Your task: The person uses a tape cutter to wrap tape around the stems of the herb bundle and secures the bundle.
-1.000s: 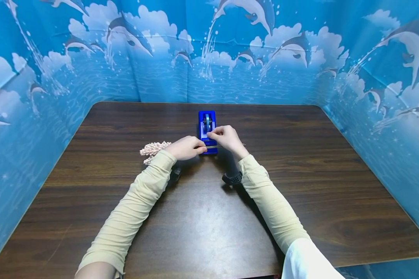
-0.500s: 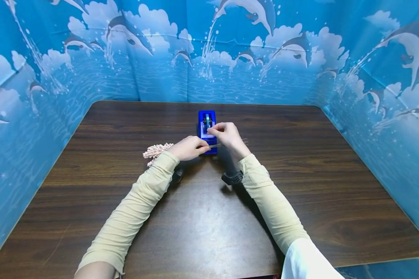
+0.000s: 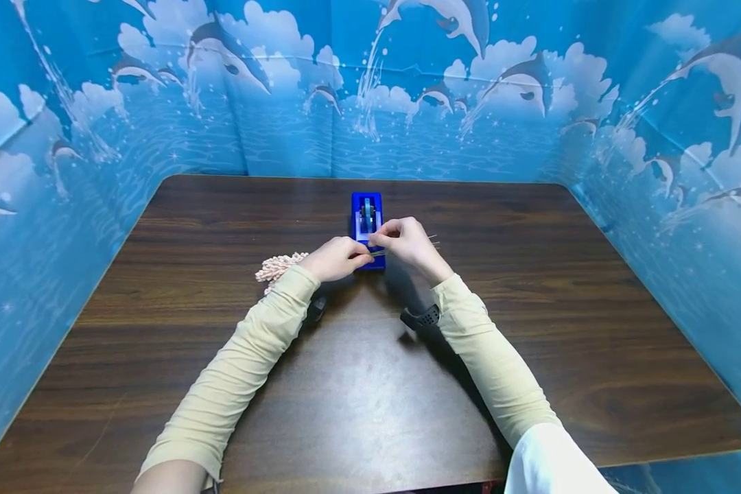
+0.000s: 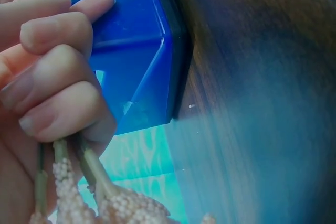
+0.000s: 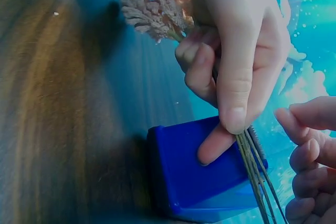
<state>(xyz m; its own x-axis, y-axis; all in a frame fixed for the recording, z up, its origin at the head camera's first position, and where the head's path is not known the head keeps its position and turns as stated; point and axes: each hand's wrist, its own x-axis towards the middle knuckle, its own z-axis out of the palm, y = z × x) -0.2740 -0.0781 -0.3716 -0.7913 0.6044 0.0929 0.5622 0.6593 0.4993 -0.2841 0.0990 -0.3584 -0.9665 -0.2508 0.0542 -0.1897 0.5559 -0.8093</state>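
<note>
My left hand [image 3: 335,259] grips several thin stems of an artificial flower bunch [image 3: 280,266] with small pale pink buds. In the right wrist view its thumb presses on the stems [image 5: 257,182], and one finger lies against the blue tape dispenser [image 5: 184,182]. The bud heads stick out to the left, behind the hand. My right hand [image 3: 410,245] hovers by the near half of the dispenser, thumb and forefinger tips brought together, other fingers curled. I cannot tell whether tape is between those tips. A tape roll [image 3: 367,211] sits in the dispenser's far half.
The dark wood table [image 3: 531,288] extends widely around both hands. A blue curtain [image 3: 284,151] with dolphins surrounds it. Dark wrist devices [image 3: 421,318] hang under both forearms, close over the tabletop.
My left hand has shifted slightly right with the flower bunch, and the stem ends now show beyond my right wrist. My right hand has moved only a little; the dispenser stays put.
</note>
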